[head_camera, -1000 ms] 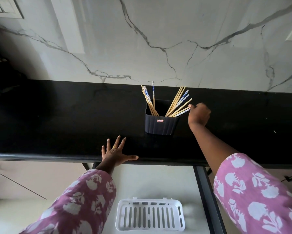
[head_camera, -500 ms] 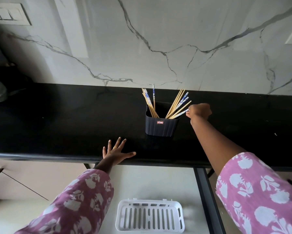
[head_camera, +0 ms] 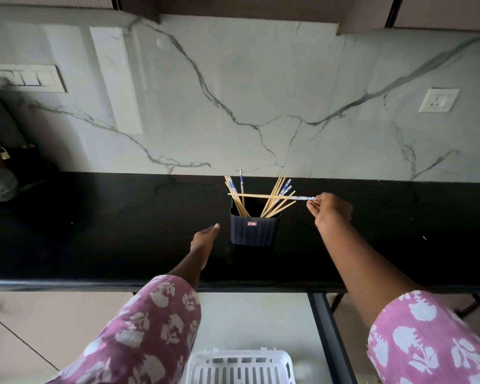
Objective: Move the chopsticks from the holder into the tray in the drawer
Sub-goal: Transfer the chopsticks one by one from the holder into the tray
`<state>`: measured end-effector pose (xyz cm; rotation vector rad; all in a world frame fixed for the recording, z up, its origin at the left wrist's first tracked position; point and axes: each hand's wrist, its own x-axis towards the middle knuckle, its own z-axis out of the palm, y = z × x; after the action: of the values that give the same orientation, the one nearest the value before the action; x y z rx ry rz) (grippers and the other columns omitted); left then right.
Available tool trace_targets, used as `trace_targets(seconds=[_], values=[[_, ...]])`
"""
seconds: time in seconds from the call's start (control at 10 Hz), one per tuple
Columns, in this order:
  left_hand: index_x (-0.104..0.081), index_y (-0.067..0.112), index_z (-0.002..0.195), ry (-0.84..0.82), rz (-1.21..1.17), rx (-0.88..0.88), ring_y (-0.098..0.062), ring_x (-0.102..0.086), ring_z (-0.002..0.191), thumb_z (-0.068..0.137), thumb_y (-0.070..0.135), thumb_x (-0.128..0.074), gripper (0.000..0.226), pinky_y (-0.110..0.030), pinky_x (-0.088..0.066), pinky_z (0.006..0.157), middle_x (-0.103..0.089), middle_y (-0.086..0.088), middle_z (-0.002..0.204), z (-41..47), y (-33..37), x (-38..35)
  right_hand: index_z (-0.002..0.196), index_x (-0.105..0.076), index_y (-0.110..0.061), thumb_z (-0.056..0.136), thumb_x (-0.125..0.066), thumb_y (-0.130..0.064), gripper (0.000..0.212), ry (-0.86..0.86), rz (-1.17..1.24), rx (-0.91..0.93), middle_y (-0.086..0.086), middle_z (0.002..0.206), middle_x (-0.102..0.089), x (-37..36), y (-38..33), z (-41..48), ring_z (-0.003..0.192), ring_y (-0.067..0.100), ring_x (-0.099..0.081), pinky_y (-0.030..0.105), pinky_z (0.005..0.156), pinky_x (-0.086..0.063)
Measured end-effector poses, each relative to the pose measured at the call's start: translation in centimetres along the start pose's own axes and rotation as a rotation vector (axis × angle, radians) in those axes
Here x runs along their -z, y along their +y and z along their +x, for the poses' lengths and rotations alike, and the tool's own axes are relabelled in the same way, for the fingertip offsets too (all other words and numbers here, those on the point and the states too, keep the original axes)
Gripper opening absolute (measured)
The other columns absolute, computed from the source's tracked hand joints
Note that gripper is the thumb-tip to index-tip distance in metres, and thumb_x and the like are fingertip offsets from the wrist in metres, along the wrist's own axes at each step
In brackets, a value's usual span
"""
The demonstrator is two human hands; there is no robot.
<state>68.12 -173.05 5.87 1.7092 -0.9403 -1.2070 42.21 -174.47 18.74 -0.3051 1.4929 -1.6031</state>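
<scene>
Wall: pale marble [head_camera: 261, 87] with dark veins fills the far side; a switch panel [head_camera: 25, 78] sits at its left, a socket [head_camera: 439, 100] at its right.
Counter: black worktop [head_camera: 94, 231] runs the full width, from the wall to the near edge.
Drawer: open below the counter's near edge, pale inside [head_camera: 247, 320], with a dark side rail at its right.
Sleeves: pink cloth with a white flower print, one on each forearm, low in the view.
Bag: a dark bag [head_camera: 0, 162] with a small padlock stands at the far left of the counter.
Tray: white slotted tray [head_camera: 240, 367] lies in the drawer at the near edge of the view, partly cut off.
Holder: dark ribbed holder [head_camera: 254, 230] with a small red label stands upright on the counter, at the middle, between the two hands.
Chopsticks in holder: wooden chopsticks [head_camera: 234, 196], some with blue-and-white tops, lean in two bunches, left and right.
Held chopstick: one chopstick [head_camera: 269, 195] lies level across the tops of the others, its patterned end at the right.
Right hand: right hand [head_camera: 331, 209] is just right of the holder, fingertips pinched on the patterned end of the level chopstick.
Left hand: left hand [head_camera: 204, 238] is just left of the holder, fingers together and straight, gripping nothing; whether it touches the counter I cannot tell.
</scene>
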Motion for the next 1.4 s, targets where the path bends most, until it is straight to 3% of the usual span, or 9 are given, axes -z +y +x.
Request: trace_targets(seconds=[0.3, 0.4, 0.5, 0.6, 0.7, 0.8, 0.9, 1.2, 1.4], values=[[-0.056, -0.006, 0.123, -0.085, -0.616, -0.320, -0.025, -0.060, 0.111, 0.096, 0.022, -0.051, 0.040, -0.037, -0.042, 0.106, -0.067, -0.016, 0.110, -4.2, 7.7, -2.4, 0.065, -0.049, -0.017, 0.089, -0.050, 0.005, 0.032, -0.430, -0.141, -0.019, 0.005, 0.074, -0.048, 3.0, 7.4, -1.4, 0.099, 0.030, -0.044, 0.051, 0.114, -0.028], [-0.066, 0.001, 0.107, -0.066, -0.621, -0.368, -0.014, -0.064, 0.098, 0.094, 0.011, -0.053, 0.020, -0.031, -0.047, 0.097, -0.072, 0.001, 0.085, -4.9, 8.2, -2.5, 0.065, -0.054, -0.005, 0.090, -0.050, 0.003, 0.026, -0.339, -0.118, -0.140, 0.011, 0.077, -0.054, 3.4, 8.2, -2.1, 0.082, 0.027, -0.055, 0.039, 0.099, -0.050], [-0.067, 0.001, 0.102, -0.038, -0.559, -0.388, 0.001, -0.066, 0.075, 0.093, 0.007, -0.054, 0.017, -0.015, -0.051, 0.079, -0.072, 0.011, 0.068, -5.0, 7.8, -2.2, 0.076, -0.057, 0.006, 0.092, -0.050, -0.001, 0.019, -0.208, 0.093, -0.389, 0.017, 0.078, -0.058, 3.5, 8.4, -2.6, 0.066, 0.022, -0.061, 0.026, 0.063, -0.058], [-0.070, 0.009, 0.091, 0.001, -0.503, -0.389, 0.002, -0.063, 0.078, 0.093, 0.010, -0.056, 0.014, -0.005, -0.044, 0.064, -0.072, 0.006, 0.076, -4.8, 7.2, -1.6, 0.073, -0.054, 0.003, 0.092, -0.054, -0.005, 0.021, -0.212, -0.192, -0.316, 0.015, 0.073, -0.055, 2.9, 9.0, -3.6, 0.061, 0.020, -0.054, 0.028, 0.074, -0.054], [-0.070, 0.015, 0.084, 0.012, -0.457, -0.387, 0.001, -0.062, 0.080, 0.091, 0.013, -0.059, 0.013, -0.007, -0.041, 0.064, -0.071, 0.001, 0.082, -4.8, 6.8, -1.1, 0.084, -0.064, 0.004, 0.088, -0.064, -0.016, 0.020, -0.180, -0.762, 0.122, 0.015, 0.083, -0.064, 2.2, 9.5, -4.5, 0.075, 0.028, -0.063, 0.030, 0.064, -0.047], [-0.068, 0.024, 0.077, 0.000, -0.370, -0.412, 0.002, -0.061, 0.082, 0.091, 0.017, -0.060, 0.018, -0.011, -0.036, 0.069, -0.071, 0.004, 0.082, -4.8, 6.3, -1.1, 0.105, -0.068, 0.003, 0.088, -0.064, -0.020, 0.029, -0.405, -0.943, 0.551, 0.019, 0.103, -0.071, 1.3, 8.9, -5.7, 0.099, 0.031, -0.065, 0.033, 0.082, -0.049], [-0.068, 0.025, 0.078, -0.021, -0.309, -0.412, 0.002, -0.062, 0.085, 0.092, 0.019, -0.059, 0.018, -0.012, -0.037, 0.070, -0.072, 0.005, 0.084, -4.8, 5.4, -1.5, 0.105, -0.070, -0.001, 0.087, -0.066, -0.021, 0.027, -0.597, -1.055, 0.711, 0.016, 0.097, -0.073, 0.0, 8.9, -6.8, 0.093, 0.027, -0.068, 0.028, 0.075, -0.048], [-0.070, 0.019, 0.086, -0.111, -0.218, -0.331, -0.011, -0.063, 0.095, 0.092, 0.020, -0.058, 0.013, -0.025, -0.042, 0.089, -0.072, 0.001, 0.091, -3.2, 0.6, -1.1, 0.094, -0.075, -0.010, 0.080, -0.071, -0.020, 0.017, -0.623, -1.318, 0.732, 0.012, 0.093, -0.075, -1.0, 13.2, -5.8, 0.090, 0.028, -0.068, 0.037, 0.081, -0.055], [-0.056, 0.012, 0.128, 0.064, -0.205, -0.113, -0.020, -0.044, 0.129, 0.096, 0.040, -0.047, 0.043, -0.030, -0.024, 0.107, -0.059, -0.008, 0.130, 0.1, -3.7, 1.7, 0.084, -0.075, -0.010, 0.079, -0.072, -0.020, 0.011, -0.724, -1.366, 0.567, 0.011, 0.082, -0.075, 0.6, 17.5, -4.8, 0.080, 0.025, -0.069, 0.030, 0.072, -0.054]])
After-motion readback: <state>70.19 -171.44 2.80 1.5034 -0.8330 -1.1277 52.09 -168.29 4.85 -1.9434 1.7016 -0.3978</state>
